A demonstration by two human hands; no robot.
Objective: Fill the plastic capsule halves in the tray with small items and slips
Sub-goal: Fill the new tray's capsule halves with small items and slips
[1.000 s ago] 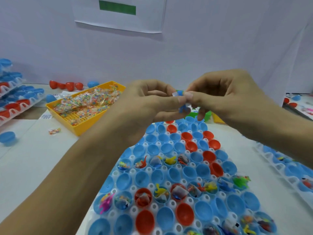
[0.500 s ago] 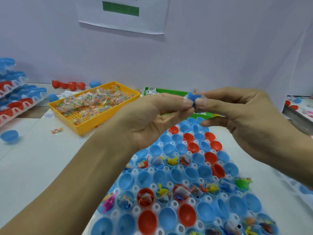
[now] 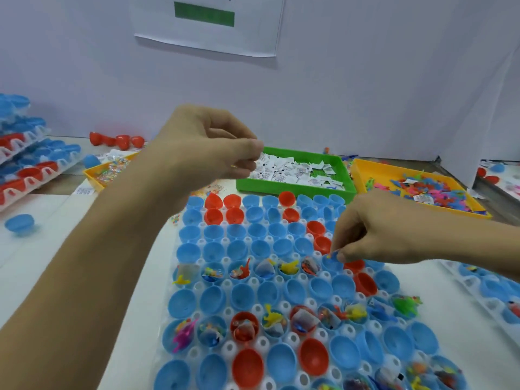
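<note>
Parted hands; green tray [image 3: 292, 190] behind left hand [image 3: 202, 147].

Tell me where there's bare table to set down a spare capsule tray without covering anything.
Most room: the white table left of the capsule tray, sharing space with a loose blue half. A narrower strip lies between that tray and the right-edge tray. The back is crowded with the green bin and yellow bins.

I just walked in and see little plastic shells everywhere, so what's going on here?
A person is filling capsule halves in a white tray. The right hand pinches a small blue item over an open blue half in the partly filled row. The left hand hovers, fingers curled, by the green bin of paper slips. Many halves are empty.
</note>
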